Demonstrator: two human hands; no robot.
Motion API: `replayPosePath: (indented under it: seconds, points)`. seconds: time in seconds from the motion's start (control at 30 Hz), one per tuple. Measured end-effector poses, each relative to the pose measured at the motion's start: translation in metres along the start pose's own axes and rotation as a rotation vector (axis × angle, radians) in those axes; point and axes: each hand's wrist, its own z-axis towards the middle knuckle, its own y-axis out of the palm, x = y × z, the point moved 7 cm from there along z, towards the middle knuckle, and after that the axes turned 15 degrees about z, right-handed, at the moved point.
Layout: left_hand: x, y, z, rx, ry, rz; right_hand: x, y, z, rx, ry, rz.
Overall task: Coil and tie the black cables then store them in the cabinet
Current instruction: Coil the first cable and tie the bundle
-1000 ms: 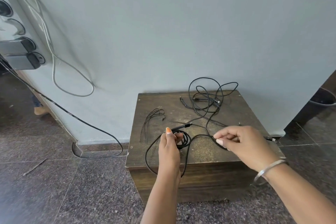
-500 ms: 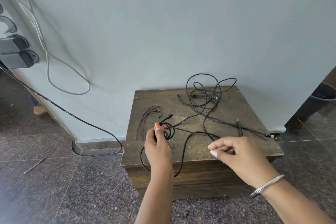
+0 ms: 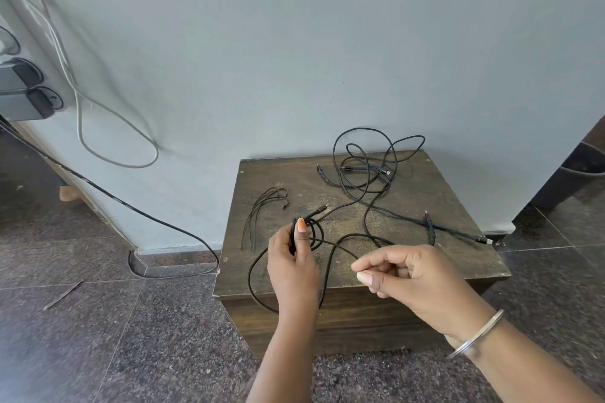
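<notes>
My left hand (image 3: 293, 258) pinches a small coil of black cable (image 3: 316, 232) over the front of the wooden cabinet (image 3: 409, 203); the plug end sticks out up and to the right. A slack loop of the same cable hangs past the cabinet's front edge. My right hand (image 3: 412, 271) pinches the cable's running length between thumb and forefinger, to the right of the coil. A tangle of loose black cables (image 3: 366, 163) lies at the cabinet's back right, one strand trailing to the right edge. Several thin black ties (image 3: 262, 209) lie at the left.
The grey wall stands directly behind the cabinet. At far left, sockets with black adapters (image 3: 26, 101) feed a white cable (image 3: 114, 127) looping down the wall and a black cable (image 3: 131, 209) running along the floor. Dark speckled tiles surround the cabinet.
My left hand has lifted slightly and the coil in it has gained a turn. My right hand slid back toward me along the cable, drawing the slack across the top.
</notes>
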Motion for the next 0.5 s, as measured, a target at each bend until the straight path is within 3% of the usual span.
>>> replayPosePath:
  seconds: [0.27, 0.5]
  points:
    - [-0.0085, -0.0030, 0.0036, 0.034, -0.063, -0.043, -0.0030, 0.0032, -0.0012, -0.127, 0.001, 0.147]
    - [-0.0045, 0.0046, 0.0003, -0.026, -0.040, -0.077, -0.0002, 0.0013, -0.0003, -0.141, 0.018, 0.256]
